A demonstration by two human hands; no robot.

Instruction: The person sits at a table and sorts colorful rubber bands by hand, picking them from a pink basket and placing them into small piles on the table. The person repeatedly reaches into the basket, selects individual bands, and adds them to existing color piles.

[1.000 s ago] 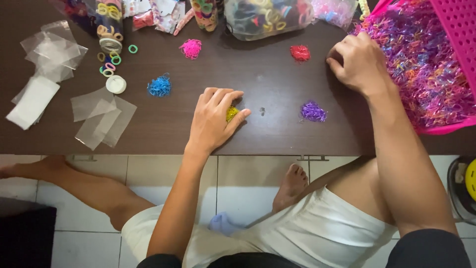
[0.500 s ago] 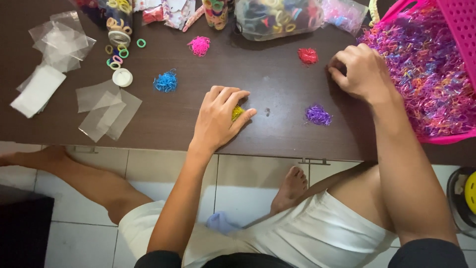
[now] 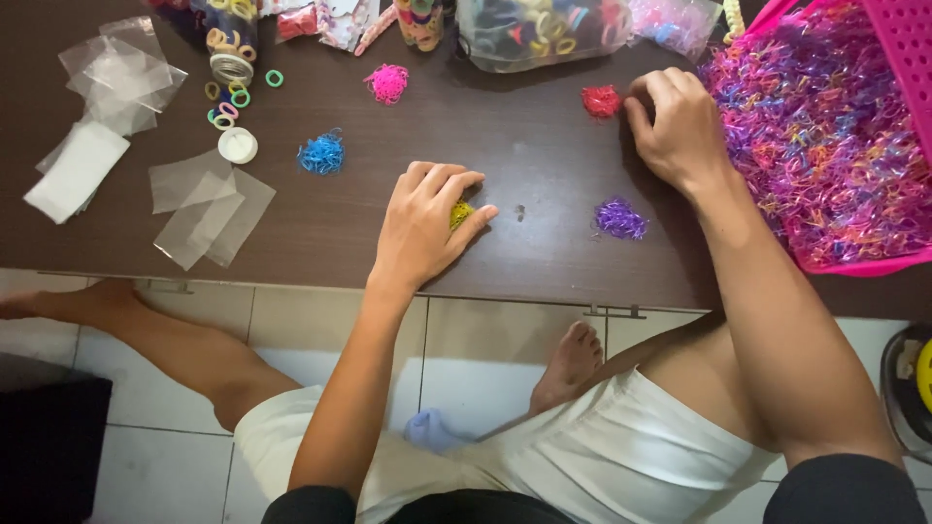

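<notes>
The left hand (image 3: pixel 422 225) lies palm down on the dark brown worktop (image 3: pixel 524 146), fingers curled loosely together over a small yellow heap of rubber bands (image 3: pixel 460 213), which peeks out between the thumb and the fingertips. The hand covers most of the heap and touches it; whether any bands are pinched cannot be told. The right hand (image 3: pixel 680 126) rests farther back, its fingers bent into a loose fist at the edge of a pink basket (image 3: pixel 913 58) brimming with a mixed tangle of purple, pink and orange rubber bands (image 3: pixel 815 146). Its fingertips are tucked under, so what they hold, if anything, is hidden.

Sorted heaps dot the worktop: a red heap (image 3: pixel 601 100) just beside the right hand, a purple heap (image 3: pixel 619 218) near the right wrist, a blue heap (image 3: pixel 321 153) to the left of the left hand, and a pink heap (image 3: pixel 387 82) toward the back. Clear plastic bags (image 3: pixel 209 204) lie flat near the left edge, with more clear bags and a white packet (image 3: pixel 76 170) beyond them. A white lid (image 3: pixel 238 145) and a few coloured hair rings (image 3: pixel 228 102) sit by a jar (image 3: pixel 229 44) at the back, beside a clear bag of larger hair ties (image 3: pixel 544 29). The person sits with bare legs under the worktop on a tiled floor (image 3: pixel 466 359).
</notes>
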